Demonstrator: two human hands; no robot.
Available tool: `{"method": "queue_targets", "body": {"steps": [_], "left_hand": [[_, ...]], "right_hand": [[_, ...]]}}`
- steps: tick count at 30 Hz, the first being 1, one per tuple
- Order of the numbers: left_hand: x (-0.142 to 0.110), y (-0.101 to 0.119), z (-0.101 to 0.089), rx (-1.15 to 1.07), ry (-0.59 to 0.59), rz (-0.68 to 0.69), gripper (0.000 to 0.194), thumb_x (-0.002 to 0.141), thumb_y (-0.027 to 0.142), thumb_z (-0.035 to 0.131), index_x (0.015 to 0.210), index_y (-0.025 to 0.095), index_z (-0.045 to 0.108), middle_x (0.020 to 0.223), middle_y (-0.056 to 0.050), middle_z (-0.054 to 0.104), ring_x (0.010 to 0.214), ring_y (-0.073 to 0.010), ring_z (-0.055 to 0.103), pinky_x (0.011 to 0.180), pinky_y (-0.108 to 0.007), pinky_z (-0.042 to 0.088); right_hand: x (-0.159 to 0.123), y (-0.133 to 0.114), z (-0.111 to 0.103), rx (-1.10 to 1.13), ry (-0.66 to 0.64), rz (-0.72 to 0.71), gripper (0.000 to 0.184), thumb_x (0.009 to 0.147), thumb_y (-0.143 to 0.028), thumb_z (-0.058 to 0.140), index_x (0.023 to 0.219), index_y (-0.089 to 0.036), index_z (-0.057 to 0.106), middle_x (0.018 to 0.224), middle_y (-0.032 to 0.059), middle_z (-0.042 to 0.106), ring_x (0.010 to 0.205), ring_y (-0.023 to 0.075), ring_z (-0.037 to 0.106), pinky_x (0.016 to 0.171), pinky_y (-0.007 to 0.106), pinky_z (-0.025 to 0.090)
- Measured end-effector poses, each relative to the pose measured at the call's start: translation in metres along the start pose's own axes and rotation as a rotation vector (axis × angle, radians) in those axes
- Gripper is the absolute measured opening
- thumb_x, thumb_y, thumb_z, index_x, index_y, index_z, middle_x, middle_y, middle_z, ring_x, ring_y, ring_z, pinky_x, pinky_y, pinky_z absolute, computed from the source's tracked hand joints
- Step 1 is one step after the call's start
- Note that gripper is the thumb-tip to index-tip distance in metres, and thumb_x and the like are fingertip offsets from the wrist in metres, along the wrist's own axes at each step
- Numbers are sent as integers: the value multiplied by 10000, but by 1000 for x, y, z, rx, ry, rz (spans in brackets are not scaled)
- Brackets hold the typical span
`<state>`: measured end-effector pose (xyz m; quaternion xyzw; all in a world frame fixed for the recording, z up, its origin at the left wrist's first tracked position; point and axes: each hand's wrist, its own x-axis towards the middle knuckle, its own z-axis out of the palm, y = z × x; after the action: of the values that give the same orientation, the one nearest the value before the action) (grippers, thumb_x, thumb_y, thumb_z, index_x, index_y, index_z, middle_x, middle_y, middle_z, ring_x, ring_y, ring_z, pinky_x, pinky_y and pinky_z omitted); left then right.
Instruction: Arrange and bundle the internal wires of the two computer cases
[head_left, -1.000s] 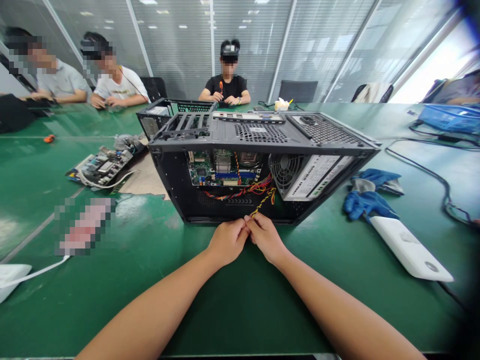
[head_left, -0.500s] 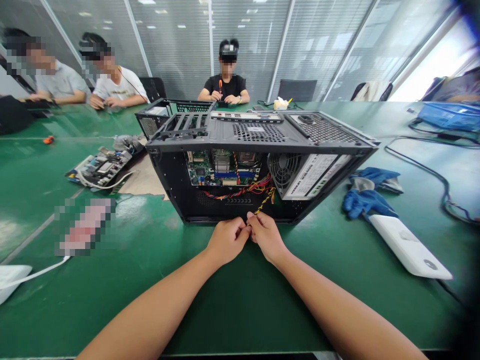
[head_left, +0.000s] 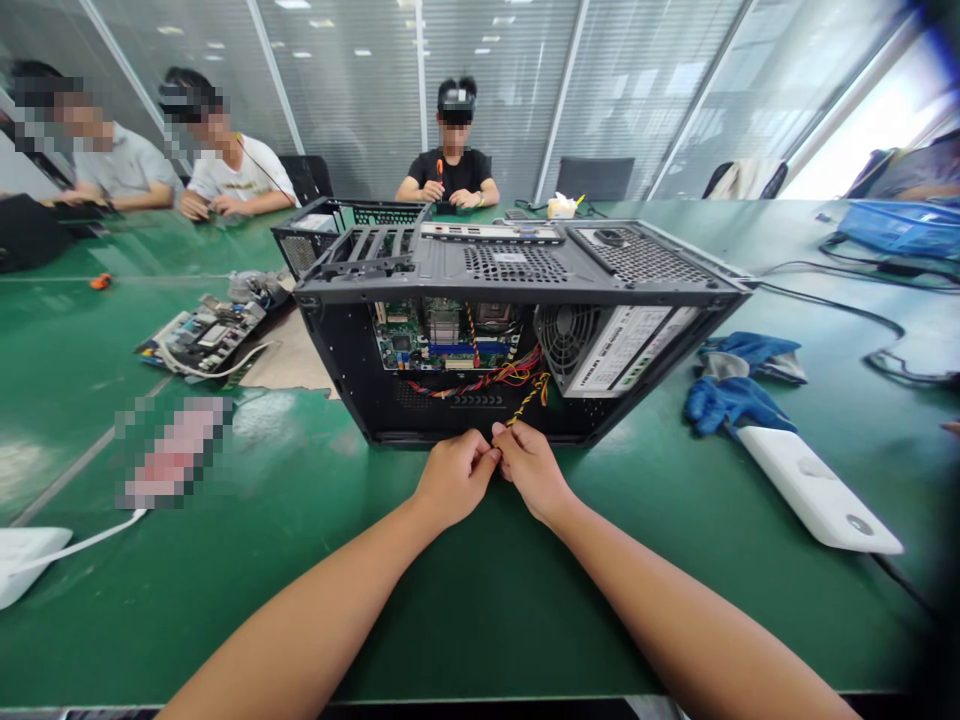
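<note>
A yellow-and-black twisted cable (head_left: 523, 408) comes out of the open computer case (head_left: 480, 285) toward me. Its near end runs into the fingers of my left hand (head_left: 455, 477) and my right hand (head_left: 534, 470), which meet in a pinch at the case's lower front edge. What sits at the cable's tip is hidden by my fingers. Inside the case a green motherboard (head_left: 401, 345) shows at the back. A power supply (head_left: 626, 347) with a fan fills the right side, and a bundle of red and orange wires (head_left: 495, 378) hangs between them.
Blue gloves (head_left: 739, 400) and a white power strip (head_left: 817, 488) lie to the right, near a black cable (head_left: 832, 290). A loose circuit board (head_left: 206, 335) on cardboard (head_left: 292, 360) and a blurred-out pink object (head_left: 176, 452) are left. Co-workers sit across the table.
Both hands stay pinched on the cable with hardly any movement. The black cable on the right has shifted toward the case.
</note>
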<state>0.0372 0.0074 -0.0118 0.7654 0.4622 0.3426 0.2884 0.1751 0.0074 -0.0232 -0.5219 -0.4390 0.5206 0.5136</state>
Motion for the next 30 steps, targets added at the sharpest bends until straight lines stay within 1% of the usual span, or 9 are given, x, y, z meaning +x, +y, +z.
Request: {"method": "queue_targets", "body": {"steps": [3, 7, 13, 30], "left_hand": [[0, 0, 0, 20, -18, 12, 186, 924, 237, 527, 746, 186, 544, 674, 13, 625, 600, -116, 550, 595, -241, 373], [1, -1, -1, 30, -24, 13, 199, 937, 242, 501, 749, 188, 537, 669, 15, 618, 599, -116, 546, 598, -242, 365], [1, -1, 0, 6, 12, 1, 164, 895, 229, 547, 738, 185, 537, 632, 28, 598, 566, -105, 535, 575, -230, 363], [1, -1, 0, -42, 3, 6, 167, 885, 237, 564, 730, 184, 535, 643, 31, 603, 565, -95, 538, 572, -221, 377]], "right_hand": [[0, -2, 0, -25, 7, -11, 501, 783, -635, 644, 635, -233, 383, 475, -83, 344, 428, 80, 294, 415, 251, 232], [0, -2, -1, -35, -15, -10, 520, 772, -660, 648, 628, -230, 392, 468, -78, 364, 427, 84, 315, 425, 258, 253], [0, -2, -2, -52, -21, 0, 503, 775, -627, 668, 627, -227, 401, 474, -77, 369, 428, 84, 320, 435, 260, 253], [1, 0, -3, -45, -19, 0, 478, 781, -619, 653, 644, -231, 410, 488, -78, 356, 436, 87, 318, 429, 256, 248]]}}
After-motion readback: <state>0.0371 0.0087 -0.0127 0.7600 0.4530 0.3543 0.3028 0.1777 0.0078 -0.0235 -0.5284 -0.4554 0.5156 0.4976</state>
